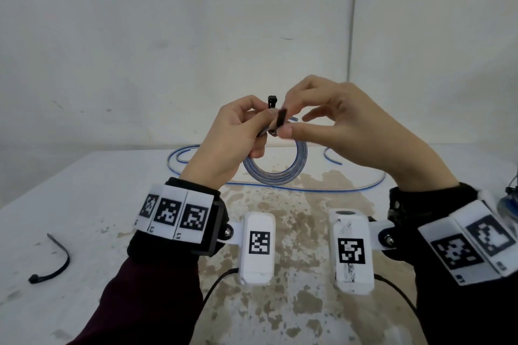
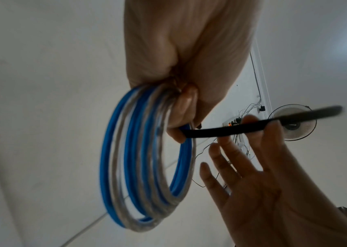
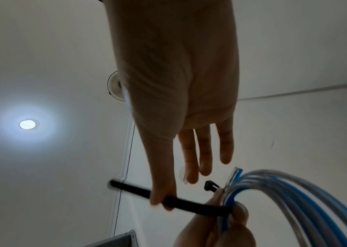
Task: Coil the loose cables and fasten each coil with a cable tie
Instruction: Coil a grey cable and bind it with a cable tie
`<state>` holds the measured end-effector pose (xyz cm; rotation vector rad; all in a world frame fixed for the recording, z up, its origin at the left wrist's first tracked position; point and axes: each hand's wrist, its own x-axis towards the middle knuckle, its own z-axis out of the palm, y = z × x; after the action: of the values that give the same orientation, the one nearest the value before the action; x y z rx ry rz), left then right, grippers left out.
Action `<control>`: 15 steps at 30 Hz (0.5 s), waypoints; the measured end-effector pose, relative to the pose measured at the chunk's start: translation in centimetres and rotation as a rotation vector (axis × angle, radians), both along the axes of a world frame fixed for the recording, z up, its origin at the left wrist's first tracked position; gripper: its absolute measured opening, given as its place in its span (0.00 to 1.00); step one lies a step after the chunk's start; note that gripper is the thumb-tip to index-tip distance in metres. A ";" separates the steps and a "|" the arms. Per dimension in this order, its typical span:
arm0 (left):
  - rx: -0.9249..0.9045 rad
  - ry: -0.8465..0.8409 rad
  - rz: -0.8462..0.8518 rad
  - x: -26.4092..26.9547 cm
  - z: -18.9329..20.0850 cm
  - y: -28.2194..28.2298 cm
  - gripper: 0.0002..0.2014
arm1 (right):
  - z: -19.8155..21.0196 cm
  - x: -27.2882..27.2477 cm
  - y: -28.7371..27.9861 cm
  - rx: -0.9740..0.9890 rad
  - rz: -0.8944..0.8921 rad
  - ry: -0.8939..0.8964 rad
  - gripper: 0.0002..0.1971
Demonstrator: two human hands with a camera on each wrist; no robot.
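Observation:
A coil of blue and clear cable (image 1: 276,169) (image 2: 147,160) (image 3: 291,197) hangs above the table, gripped at its top by my left hand (image 1: 238,131) (image 2: 187,70). A black cable tie (image 1: 280,120) (image 2: 242,127) (image 3: 189,203) is looped under the bundle there. Its head (image 1: 272,100) (image 3: 209,184) sticks up above my left fingers. My right hand (image 1: 336,126) (image 3: 168,197) pinches the tie's tail between thumb and forefinger, its other fingers spread straight.
A loose blue cable (image 1: 322,189) lies in a wide loop on the white table (image 1: 98,204) behind the coil. A second black cable tie (image 1: 53,263) lies at the table's left. A blue item (image 1: 508,203) sits at the right edge.

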<state>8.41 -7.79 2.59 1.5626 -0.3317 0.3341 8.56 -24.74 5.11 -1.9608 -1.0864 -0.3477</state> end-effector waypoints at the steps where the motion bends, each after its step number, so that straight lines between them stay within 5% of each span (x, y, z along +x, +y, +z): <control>1: -0.008 -0.003 -0.002 0.0 0.0 0.0 0.03 | 0.0 0.0 0.2 0.058 0.007 -0.003 0.01; 7: -0.033 -0.090 0.058 -0.2 0.2 -0.3 0.10 | -0.3 0.7 0.9 0.219 -0.095 0.132 0.16; 15: -0.039 -0.174 0.171 0.0 0.1 -0.6 0.09 | -1.1 1.0 1.6 0.337 -0.109 0.298 0.16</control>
<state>8.44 -8.35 2.68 1.5311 -0.3243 0.6084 9.60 -23.11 4.05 -1.7067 -0.6831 -0.2660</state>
